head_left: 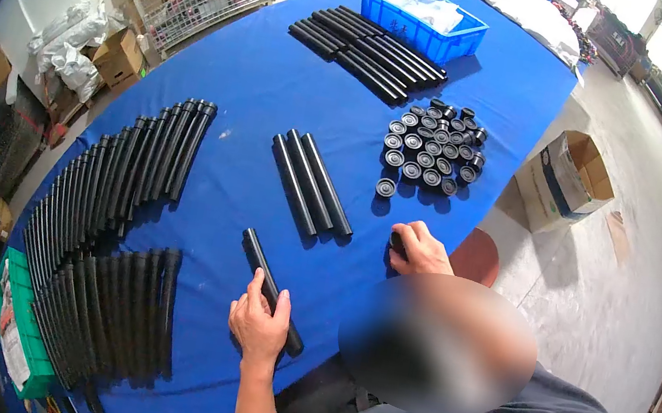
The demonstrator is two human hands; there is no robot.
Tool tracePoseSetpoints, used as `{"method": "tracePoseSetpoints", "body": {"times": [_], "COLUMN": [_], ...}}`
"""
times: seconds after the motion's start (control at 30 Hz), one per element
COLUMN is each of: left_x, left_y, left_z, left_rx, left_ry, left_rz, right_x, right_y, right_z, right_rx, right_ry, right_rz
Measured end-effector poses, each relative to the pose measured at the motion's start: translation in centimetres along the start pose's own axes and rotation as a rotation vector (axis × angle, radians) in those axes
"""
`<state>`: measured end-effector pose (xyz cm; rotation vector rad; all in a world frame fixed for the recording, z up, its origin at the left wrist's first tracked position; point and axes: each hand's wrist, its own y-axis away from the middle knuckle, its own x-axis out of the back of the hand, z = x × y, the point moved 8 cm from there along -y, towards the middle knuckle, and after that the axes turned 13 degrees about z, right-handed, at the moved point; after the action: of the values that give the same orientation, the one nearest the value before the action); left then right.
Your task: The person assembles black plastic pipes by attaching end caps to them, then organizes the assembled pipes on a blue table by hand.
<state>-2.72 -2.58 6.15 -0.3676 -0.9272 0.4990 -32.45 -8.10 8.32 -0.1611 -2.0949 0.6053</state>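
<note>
My left hand (258, 326) is closed on a black tube (256, 248) that lies slanted on the blue cloth near the table's front edge. Part of this tube is hidden under my fingers. To the right, my right hand (425, 252) pinches a small black end cap (397, 243) just above the cloth, mostly covered by my fingers. Beyond it lies a cluster of round black end caps (432, 146), most with their ringed faces up. Three more black tubes (313, 184) rest side by side between the caps and the left rows.
Long rows of black tubes (128, 164) fill the table's left side, beside a green crate (40, 372). At the back, stacked tubes (366, 50) lie near a blue crate (441, 47) holding plastic bags. An open cardboard box (557, 187) stands on the floor by a round stool (480, 258).
</note>
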Motion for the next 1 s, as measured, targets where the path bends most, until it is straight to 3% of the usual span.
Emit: {"method": "tracePoseSetpoints", "body": {"times": [0.17,0.27,0.37,0.4,0.5,0.57,0.63,0.7,0.77,0.83,0.9,1.0], "left_x": [0.2,0.2,-0.1,-0.4,-0.4,-0.5,-0.1,-0.1,0.6,1.5,1.3,2.1], "left_y": [-0.3,-0.3,-0.3,-0.4,-0.8,-0.9,-1.1,-0.7,-0.9,-1.3,-0.4,0.2], "left_z": [0.7,1.0,1.1,1.3,1.5,1.5,1.5,-0.4,-0.4,0.9,1.0,3.2], "left_rx": [0.016,-0.050,-0.120,-0.136,-0.093,-0.124,-0.063,0.258,0.396,0.314,0.381,0.267], "left_ry": [0.001,-0.008,-0.039,-0.054,-0.070,-0.043,-0.003,0.134,0.259,0.228,0.173,0.169], "left_rz": [-0.025,-0.033,-0.082,-0.107,-0.142,-0.096,-0.104,-0.114,-0.088,0.006,-0.161,-0.206], "right_x": [-0.4,2.7,3.4,1.9,-3.7,-6.5,-8.2,-7.8,-7.5,-7.2,-6.9,-7.1], "right_y": [0.2,-0.1,0.3,1.2,3.1,3.6,3.7,3.4,3.9,3.6,3.0,2.8], "right_z": [0.8,-1.3,-4.5,-5.6,-8.0,-7.8,-9.3,-11.5,-12.9,-12.8,-11.1,-8.6], "right_rx": [-0.081,-0.137,-0.017,0.068,0.069,0.080,0.092,0.088,0.273,0.249,0.061,-0.171], "right_ry": [0.005,0.063,-0.187,-0.217,-0.449,-0.474,-0.509,-0.464,-0.475,-0.534,-0.902,-1.088], "right_rz": [-0.073,0.087,0.109,0.025,-0.241,-0.160,-0.125,-0.310,-0.300,-0.388,-0.364,-0.310]}}
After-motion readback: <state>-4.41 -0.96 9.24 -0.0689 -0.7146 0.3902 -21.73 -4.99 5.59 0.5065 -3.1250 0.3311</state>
